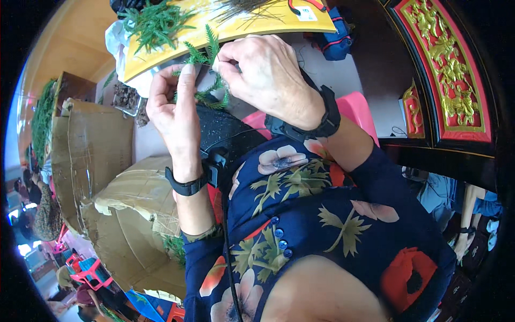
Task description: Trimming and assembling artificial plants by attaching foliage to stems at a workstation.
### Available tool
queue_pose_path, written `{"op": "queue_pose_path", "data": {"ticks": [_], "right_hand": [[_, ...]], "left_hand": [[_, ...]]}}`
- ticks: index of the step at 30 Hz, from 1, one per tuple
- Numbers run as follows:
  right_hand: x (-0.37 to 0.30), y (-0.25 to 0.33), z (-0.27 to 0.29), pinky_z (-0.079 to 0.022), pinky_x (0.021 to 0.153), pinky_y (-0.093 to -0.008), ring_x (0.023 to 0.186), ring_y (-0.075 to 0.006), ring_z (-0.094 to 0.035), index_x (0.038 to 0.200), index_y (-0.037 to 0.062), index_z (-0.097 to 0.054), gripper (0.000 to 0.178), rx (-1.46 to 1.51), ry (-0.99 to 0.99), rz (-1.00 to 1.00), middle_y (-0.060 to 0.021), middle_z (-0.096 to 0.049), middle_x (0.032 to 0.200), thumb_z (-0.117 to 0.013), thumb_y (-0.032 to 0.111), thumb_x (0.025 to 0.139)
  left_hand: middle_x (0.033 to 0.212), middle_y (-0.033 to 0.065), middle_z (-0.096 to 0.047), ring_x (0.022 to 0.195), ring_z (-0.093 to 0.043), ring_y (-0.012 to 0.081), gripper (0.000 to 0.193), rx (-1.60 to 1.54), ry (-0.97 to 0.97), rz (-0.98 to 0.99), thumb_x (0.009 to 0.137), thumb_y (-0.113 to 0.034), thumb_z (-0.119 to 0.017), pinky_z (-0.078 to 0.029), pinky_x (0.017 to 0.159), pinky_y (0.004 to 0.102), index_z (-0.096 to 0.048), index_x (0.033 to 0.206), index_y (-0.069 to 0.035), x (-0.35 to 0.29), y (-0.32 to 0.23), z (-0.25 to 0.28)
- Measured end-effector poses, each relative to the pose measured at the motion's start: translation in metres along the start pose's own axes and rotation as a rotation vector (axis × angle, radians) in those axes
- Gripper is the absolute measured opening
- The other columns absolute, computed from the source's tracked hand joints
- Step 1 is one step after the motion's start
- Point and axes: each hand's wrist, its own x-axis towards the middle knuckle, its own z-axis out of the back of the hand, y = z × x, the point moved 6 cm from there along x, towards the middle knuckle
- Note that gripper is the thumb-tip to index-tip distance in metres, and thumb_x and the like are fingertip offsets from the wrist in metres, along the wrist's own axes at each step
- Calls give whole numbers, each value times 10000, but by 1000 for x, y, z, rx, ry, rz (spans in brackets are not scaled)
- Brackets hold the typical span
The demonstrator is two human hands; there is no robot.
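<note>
A feathery green sprig (197, 55) with needle-like leaves spans the gap between my hands, over my lap. My left hand (177, 110) pinches it between thumb and forefinger, the thumb pointing up. On the other side, my right hand (268, 75) is closed, its thumb and fingertips pressed together at an upright branch of the sprig. Whether a thin wire is also in those fingertips is too small to tell. More green branches hang below the fingers. Just beyond the hands, a pile of similar sprigs (155, 24) lies on a yellow board (268, 26).
Thin dark wires (244, 7) and a red-handled tool (308, 4) lie on the board. Large cardboard boxes (94, 155) stand at my left, with greenery inside one. A pink stool (358, 110) is under me. Carved red-and-gold panels (445, 70) stand at right. Other people are at the edges.
</note>
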Motion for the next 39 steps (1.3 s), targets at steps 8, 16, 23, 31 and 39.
{"op": "queue_pose_path", "data": {"ticks": [8, 16, 23, 31, 39], "right_hand": [[2, 1, 4, -500, 611, -404, 643, -322, -619, 724, 45, -668, 115, -16, -33, -22, -146, -619, 653, -614, 143, 753], [-6, 4, 3, -486, 624, -395, 705, -300, -613, 762, 40, -633, 116, 29, -131, 67, -127, -618, 742, -618, 155, 766], [-18, 6, -8, -493, 629, -336, 733, -240, -606, 1003, 43, -563, 287, 334, -132, 82, -112, -594, 877, -667, 49, 736], [-11, 12, 9, -499, 646, -297, 737, -180, -605, 1050, 53, -541, 402, 438, -247, 92, -78, -582, 890, -699, -29, 690], [-17, 17, 6, -504, 643, -295, 740, -217, -611, 912, 46, -606, 266, 319, -305, 263, -79, -590, 845, -703, -22, 674]], "left_hand": [[800, -5, -614, 642, -541, 55, 159, -378, 35, 243, 875, -148, -604, -396, 546, 175, -631, 983, -34, -7, 3, -11], [904, 7, -622, 742, -548, 70, 257, -539, 86, 455, 864, -135, -605, -424, 627, 194, -618, 1092, -18, -15, 13, -20], [954, 14, -620, 763, -504, 76, 261, -680, 103, 485, 869, -133, -587, -413, 706, 209, -617, 1093, -3, -7, 26, -8], [871, 1, -598, 705, -467, 86, 264, -706, 102, 554, 880, -144, -561, -367, 660, 214, -608, 1089, 10, -12, 15, -14], [780, -9, -564, 682, -454, 92, 260, -875, 135, 569, 881, -159, -559, -341, 607, 224, -600, 1080, 3, -15, 22, -13]]}}
